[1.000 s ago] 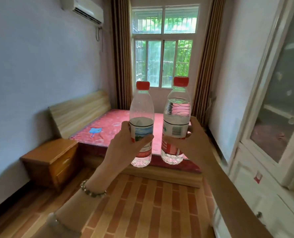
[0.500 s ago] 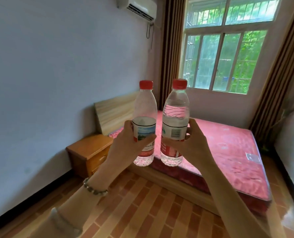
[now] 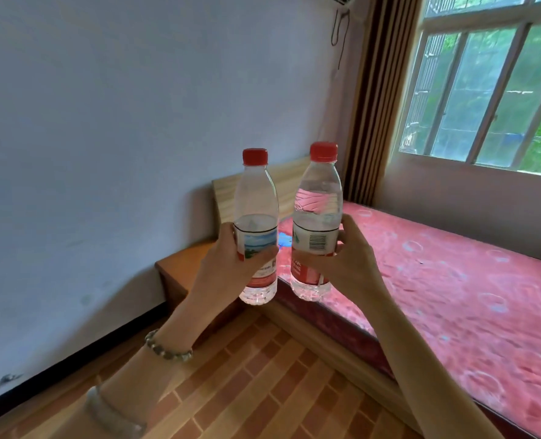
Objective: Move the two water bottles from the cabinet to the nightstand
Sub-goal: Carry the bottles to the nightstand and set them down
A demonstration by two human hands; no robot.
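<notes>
I hold two clear water bottles with red caps upright in front of me, side by side and a little apart. My left hand [image 3: 228,274] grips the left bottle [image 3: 256,198] around its label; this bottle looks about half full. My right hand [image 3: 348,264] grips the right bottle [image 3: 318,198] around its label; its water stands higher. The wooden nightstand [image 3: 183,261] sits against the wall beside the bed, mostly hidden behind my left hand and the left bottle. The cabinet is out of view.
A bed with a pink-red mattress [image 3: 452,280] and a wooden headboard [image 3: 285,182] fills the right side. A window [image 3: 490,90] with brown curtains [image 3: 370,99] is behind it. A grey wall [image 3: 120,137] runs along the left. The floor [image 3: 263,384] has a brick pattern.
The view has swung left and come closer to the nightstand and bed; the cabinet has left the frame. Both bottles stay upright in my hands, held the same way.
</notes>
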